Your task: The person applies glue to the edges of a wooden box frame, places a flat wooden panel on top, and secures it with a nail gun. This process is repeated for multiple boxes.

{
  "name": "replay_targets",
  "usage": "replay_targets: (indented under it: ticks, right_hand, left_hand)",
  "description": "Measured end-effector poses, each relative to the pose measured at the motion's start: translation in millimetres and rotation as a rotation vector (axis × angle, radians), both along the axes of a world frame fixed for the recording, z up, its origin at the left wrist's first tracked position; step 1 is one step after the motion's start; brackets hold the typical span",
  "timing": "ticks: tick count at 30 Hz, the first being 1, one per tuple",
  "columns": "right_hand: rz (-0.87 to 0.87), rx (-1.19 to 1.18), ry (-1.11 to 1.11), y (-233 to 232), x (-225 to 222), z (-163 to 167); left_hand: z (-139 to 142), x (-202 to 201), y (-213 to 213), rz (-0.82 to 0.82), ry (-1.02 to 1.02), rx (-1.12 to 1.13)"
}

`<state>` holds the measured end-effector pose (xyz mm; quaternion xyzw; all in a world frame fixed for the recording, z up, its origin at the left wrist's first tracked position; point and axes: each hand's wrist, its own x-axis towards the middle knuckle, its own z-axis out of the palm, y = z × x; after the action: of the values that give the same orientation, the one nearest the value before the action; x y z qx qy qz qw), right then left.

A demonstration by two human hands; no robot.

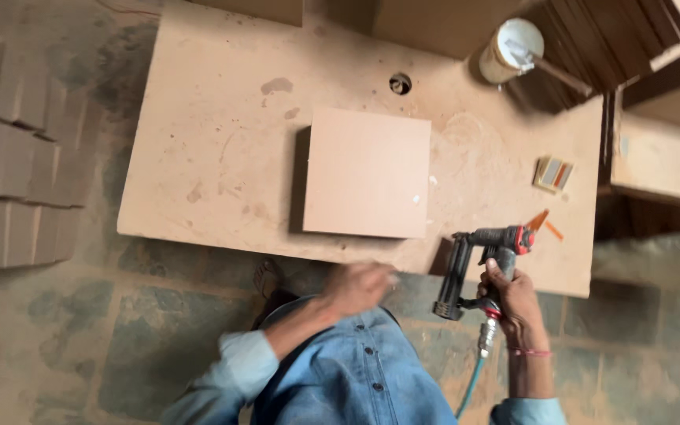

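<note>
Right hand (513,303) is gripping a black-and-red pneumatic nail gun (478,264) at the board's five o'clock edge | left hand (360,287) is hovering blurred — grip unreadable | square tan wooden panel (367,173) is lying centre.

White cylindrical glue pot (511,49) with a brush handle, at 1 o'clock on the pale fibreboard worktable (222,157). Small round hole (400,83) in the tabletop at 12. Little striped box (553,174) at 3. Stacked tan square boards (9,149) at 9, on the stone-slab floor (151,330).
</note>
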<state>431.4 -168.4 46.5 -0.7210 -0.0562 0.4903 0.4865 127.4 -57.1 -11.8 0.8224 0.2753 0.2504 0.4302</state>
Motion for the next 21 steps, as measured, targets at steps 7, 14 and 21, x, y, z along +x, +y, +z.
replay_targets:
  ticks: [7,14,21]
  right_hand:
    - [0.239,-0.100,-0.261,44,-167,86]
    - [0.397,-0.217,-0.378,91,-263,103]
    - [0.441,-0.285,-0.476,102,-281,105]
  left_hand:
    - [4,-145,111,0.339,0.033,0.415]
    - [-27,-162,122,0.318,-0.135,0.563]
    - [-39,-170,129,0.288,-0.153,0.654]
